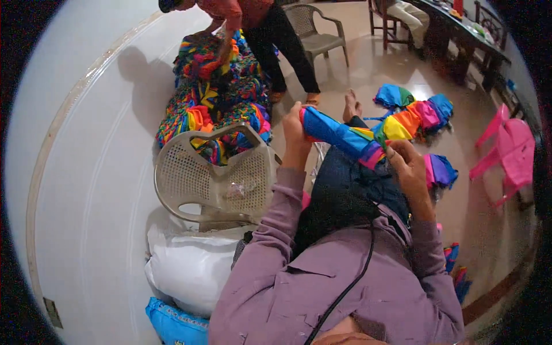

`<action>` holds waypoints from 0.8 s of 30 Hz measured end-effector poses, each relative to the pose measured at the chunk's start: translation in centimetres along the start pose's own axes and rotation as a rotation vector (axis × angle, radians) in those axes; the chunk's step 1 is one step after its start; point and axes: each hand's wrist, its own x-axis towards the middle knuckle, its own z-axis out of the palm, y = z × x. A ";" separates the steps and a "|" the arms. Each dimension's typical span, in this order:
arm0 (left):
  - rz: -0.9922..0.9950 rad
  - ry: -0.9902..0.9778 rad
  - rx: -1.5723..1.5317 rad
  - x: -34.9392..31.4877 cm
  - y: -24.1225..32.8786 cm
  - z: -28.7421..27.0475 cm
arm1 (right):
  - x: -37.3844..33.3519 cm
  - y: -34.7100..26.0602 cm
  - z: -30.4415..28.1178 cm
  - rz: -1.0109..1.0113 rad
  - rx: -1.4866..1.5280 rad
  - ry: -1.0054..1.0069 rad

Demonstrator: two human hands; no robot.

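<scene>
Between my two hands a folded bundle of rainbow-coloured cloth (339,135) stretches above my lap, mostly blue, with yellow, green and pink bits at its right end. My left hand (294,131) is closed round the left end, where some red shows. At the other end, my right hand (406,164) has its fingers bent and pressed together on the cloth's edge, near a green bit. More bundles of rainbow cloth (401,125) lie on the floor just beyond my right hand. My bare foot (352,105) shows past the held bundle.
A beige plastic chair (190,169) stands at my left, a white sack (192,267) and a blue bag (172,322) nearer. Behind it rises a big multicoloured cloth pile (195,92), with a person (276,40) bending over it. A pink plastic chair (512,152) is at the right.
</scene>
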 end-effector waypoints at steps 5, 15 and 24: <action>0.091 0.004 0.040 -0.1 -0.1 0.0 | 0.0 -0.7 0.0 0.056 -0.003 -0.025; 0.052 0.035 0.036 -0.4 0.0 0.3 | 0.3 -0.1 0.4 -0.026 -0.086 0.051; 0.066 0.013 0.041 0.1 -1.0 -0.5 | 0.2 -0.7 0.3 0.002 -0.201 0.010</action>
